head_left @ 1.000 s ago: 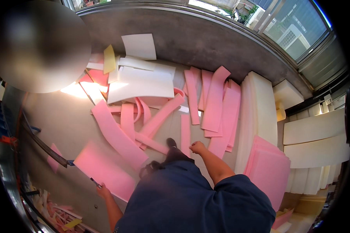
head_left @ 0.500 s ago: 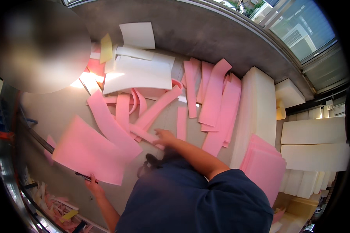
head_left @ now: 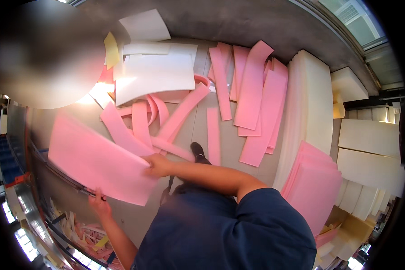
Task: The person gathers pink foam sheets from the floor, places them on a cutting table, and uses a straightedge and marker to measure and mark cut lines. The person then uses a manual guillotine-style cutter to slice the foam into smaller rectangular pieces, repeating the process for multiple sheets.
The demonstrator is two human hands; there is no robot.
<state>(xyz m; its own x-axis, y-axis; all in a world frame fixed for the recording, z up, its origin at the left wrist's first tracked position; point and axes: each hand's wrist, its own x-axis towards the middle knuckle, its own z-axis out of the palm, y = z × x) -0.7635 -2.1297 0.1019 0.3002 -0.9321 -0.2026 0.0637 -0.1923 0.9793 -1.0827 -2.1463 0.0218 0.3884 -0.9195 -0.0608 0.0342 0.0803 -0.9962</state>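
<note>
Grip closed, my right hand (head_left: 158, 165) pinches the pink sheet (head_left: 96, 155) at its right end, my left hand (head_left: 100, 203) its lower edge, above the floor (head_left: 192, 128): a handling step, I judge, next calling for even support.

Dark grey wall (head_left: 229, 24) — window (head_left: 353, 17) at upper right; grey floor (head_left: 231, 148) — bright light patch (head_left: 92, 99) at left.
</note>
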